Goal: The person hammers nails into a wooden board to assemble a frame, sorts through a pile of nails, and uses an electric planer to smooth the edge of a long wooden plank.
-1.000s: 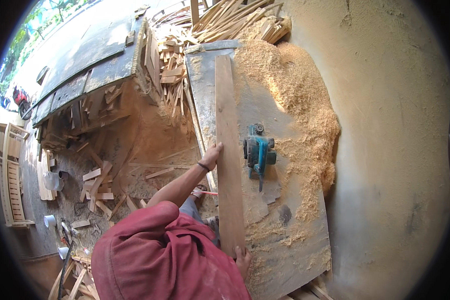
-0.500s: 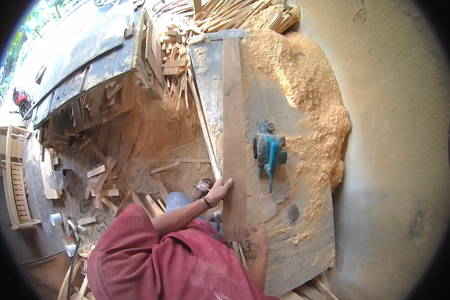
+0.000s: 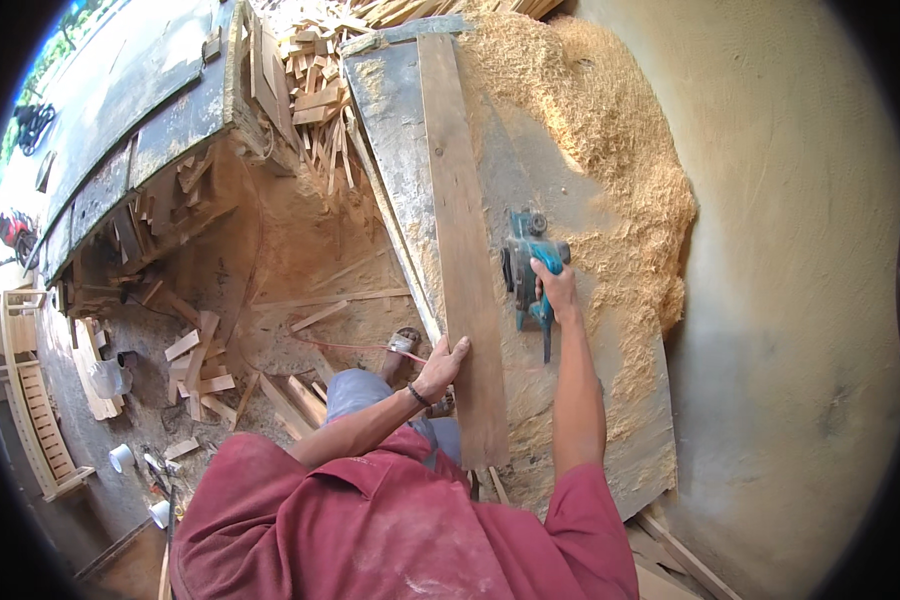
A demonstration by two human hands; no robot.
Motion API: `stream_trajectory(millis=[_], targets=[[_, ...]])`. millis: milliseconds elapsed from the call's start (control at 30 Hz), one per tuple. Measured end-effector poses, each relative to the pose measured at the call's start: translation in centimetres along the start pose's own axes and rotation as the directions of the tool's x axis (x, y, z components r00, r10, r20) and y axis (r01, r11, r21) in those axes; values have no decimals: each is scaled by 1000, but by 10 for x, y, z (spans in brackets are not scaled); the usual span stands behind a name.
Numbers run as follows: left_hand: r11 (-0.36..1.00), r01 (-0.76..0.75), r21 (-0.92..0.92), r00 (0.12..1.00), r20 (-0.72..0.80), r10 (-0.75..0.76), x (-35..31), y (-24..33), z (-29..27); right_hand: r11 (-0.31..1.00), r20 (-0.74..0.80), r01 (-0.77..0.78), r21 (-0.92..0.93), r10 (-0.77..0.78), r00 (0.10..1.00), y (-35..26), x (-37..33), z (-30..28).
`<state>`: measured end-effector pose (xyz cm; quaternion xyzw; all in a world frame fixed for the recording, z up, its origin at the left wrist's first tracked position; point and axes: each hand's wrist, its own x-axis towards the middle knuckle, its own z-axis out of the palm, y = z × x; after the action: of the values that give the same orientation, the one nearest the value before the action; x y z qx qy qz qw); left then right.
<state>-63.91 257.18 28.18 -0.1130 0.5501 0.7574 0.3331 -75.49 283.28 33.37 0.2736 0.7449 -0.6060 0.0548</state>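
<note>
A long, flat wooden board [image 3: 458, 210] lies lengthwise on the grey workbench [image 3: 635, 440]. My left hand [image 3: 440, 370] grips the board's left edge near its close end, with the thumb on top and part of the fingers out of sight. To the right of the board stands a teal and black electric hand planer [image 3: 522, 265], resting on the bench. My right hand [image 3: 558, 290] is closed around the planer's handle. The planer's cord hangs toward me from the back of the handle.
Wood shavings [image 3: 620, 150] are heaped along the bench's right side, against a plaster wall [image 3: 770, 250]. Offcuts [image 3: 315, 95] pile up beyond the bench's far left corner. Another worn table [image 3: 150, 110] stands at the left, with scrap wood [image 3: 205, 365] on the floor nearby.
My right hand has moved forward from beside the board's near end and taken hold of the planer's handle. My left hand stays on the board's edge. The whole view has shifted slightly.
</note>
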Motion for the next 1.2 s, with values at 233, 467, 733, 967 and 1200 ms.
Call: stream_trajectory(millis=[233,467,733,967,1200], targets=[[998,-5,60,999,-38,7,-1,-14,-2,987,-95,-141,75,148,984,47,-154,-54],[967,-178,181,931,-288,225,25,-37,22,968,-226,-217,127,241,944,122,-338,-118],[552,62,831,786,-381,487,29,-85,38,929,-283,-215,302,303,910,189,-438,-122],[304,12,953,780,-199,593,11,-103,61,967,-237,-199,161,233,943,201,-447,-98],[295,-8,955,792,-174,585,12,-107,52,994,-70,-105,-10,104,992,202,-430,-62]])
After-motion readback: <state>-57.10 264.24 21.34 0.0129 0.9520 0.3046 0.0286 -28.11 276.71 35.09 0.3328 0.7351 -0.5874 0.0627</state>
